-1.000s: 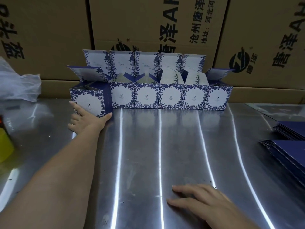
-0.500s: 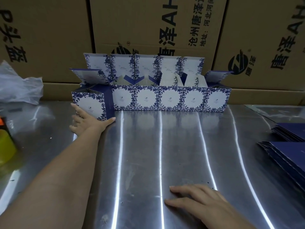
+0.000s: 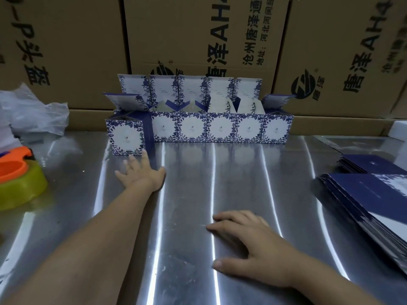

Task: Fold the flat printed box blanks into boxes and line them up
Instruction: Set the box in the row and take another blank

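The left hand (image 3: 141, 175) has been drawn back from the newest folded box (image 3: 126, 137), which was being touched at its front face 1.0 s ago and 0.5 s ago. Its fingers (image 3: 132, 160) are now spread and straight over the worktop (image 3: 187, 194), just below the box's foot; whether a fingertip is still in contact with the lower right corner cannot be told. The box is left standing toward the far edge of the worktop, at the left end of the row of 5 boxes (image 3: 220, 128), touching or nearly touching the first of them but set forward of their common front line. It is judged that this placement is done in rough form only, and that a push toward the brown cartons (image 3: 198, 40) would be needed for a true line. The right hand (image 3: 248, 245) is laid flat near the front edge, much as before, fingers slightly apart, nothing held. The stack of flat blanks (image 3: 374, 194) lies untouched at the right edge, so more folding remains.
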